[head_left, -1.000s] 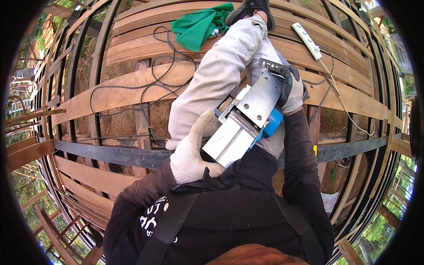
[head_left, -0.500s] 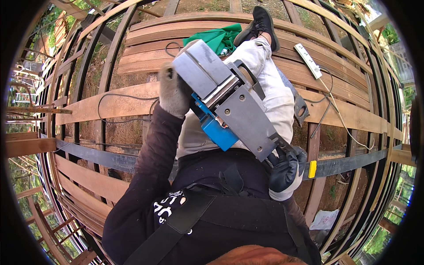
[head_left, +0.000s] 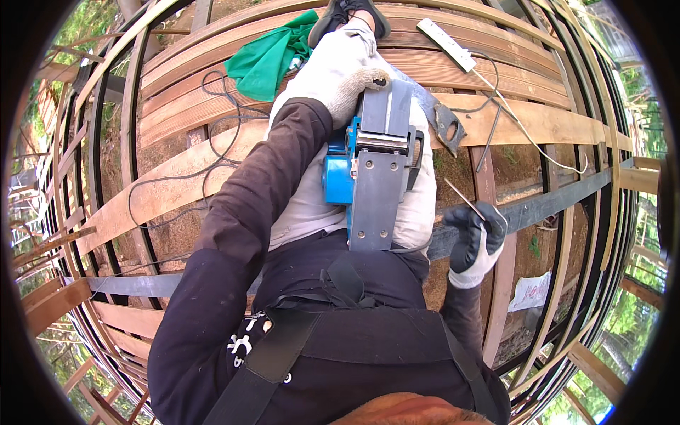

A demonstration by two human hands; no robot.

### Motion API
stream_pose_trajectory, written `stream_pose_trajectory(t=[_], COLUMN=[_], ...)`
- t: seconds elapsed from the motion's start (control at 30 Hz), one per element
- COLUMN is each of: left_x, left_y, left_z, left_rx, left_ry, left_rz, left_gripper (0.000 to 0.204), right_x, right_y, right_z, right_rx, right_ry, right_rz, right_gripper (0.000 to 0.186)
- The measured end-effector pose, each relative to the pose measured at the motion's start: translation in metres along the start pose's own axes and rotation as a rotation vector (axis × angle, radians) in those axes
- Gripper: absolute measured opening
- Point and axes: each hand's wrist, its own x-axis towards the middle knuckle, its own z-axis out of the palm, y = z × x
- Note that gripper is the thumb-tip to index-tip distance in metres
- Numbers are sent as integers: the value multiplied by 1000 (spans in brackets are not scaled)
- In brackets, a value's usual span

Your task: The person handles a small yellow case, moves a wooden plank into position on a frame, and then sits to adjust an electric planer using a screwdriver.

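A blue electric hand planer [head_left: 338, 178] lies upside down on my lap, its grey metal sole [head_left: 373, 198] facing up and the slot across it exposed. My left hand [head_left: 353, 95], in a pale knit glove, is closed around the planer's far end; its fingertips are partly hidden. To the right of the planer and apart from it, my right hand [head_left: 476, 237], in a black-and-white glove, pinches a thin metal rod [head_left: 462, 195] that points up and left. What kind of tool the rod is cannot be made out.
A handsaw [head_left: 448, 126] lies right of my leg. Beyond it a white power strip [head_left: 446, 44] rests on the planks. Green cloth [head_left: 265, 60] is at the far left, near loose dark cable [head_left: 205, 170]. Gaps between boards show the ground.
The planer has turned from a slant to nearly straight and come down onto my lap. My right hand has left its near end and now shows the thin rod.
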Motion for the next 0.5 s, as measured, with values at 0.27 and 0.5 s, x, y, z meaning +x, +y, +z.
stream_pose_trajectory(t=[0.27,0.5], left_x=[-5,-72], left_y=[6,60], left_z=[-33,-78], left_rx=[-322,-738], left_ry=[-13,168], left_rz=[214,-96], left_gripper=[28,23], right_x=[39,52], right_y=[57,61], right_z=[42,68], right_rx=[143,199], right_ry=[-192,-274], right_rz=[73,27], right_gripper=[38,32])
